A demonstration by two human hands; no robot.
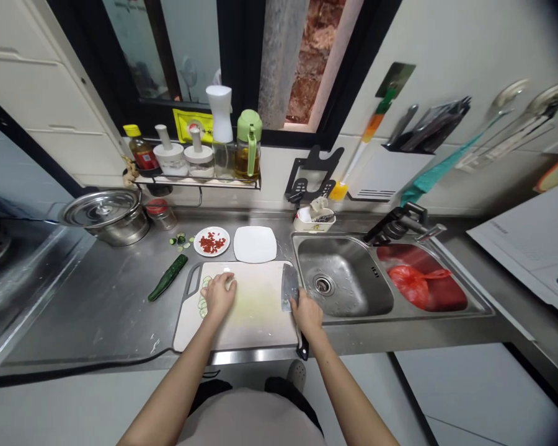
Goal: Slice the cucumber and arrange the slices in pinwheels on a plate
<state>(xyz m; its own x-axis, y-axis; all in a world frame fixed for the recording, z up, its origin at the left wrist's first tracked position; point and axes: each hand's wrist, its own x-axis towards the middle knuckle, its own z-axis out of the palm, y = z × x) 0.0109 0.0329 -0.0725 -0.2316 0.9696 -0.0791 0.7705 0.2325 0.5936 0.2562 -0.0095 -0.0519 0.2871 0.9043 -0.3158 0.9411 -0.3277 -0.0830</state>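
My right hand is wrapped round the black handle of a kitchen knife. The knife's broad blade lies along the right edge of the white cutting board. Toward the board's left side, my left hand rests with its fingers partly bent and thumb apart, beside thin cucumber slices; its fingertips partly hide that spot. Left of the board lies a dark green cucumber piece. Behind the board stand a white plate of chopped red pieces and a white square plate.
Cucumber scraps lie near a red-lidded jar and a lidded steel pot. On the right is a double sink with a red plastic bag in one basin. A shelf holds seasoning bottles.
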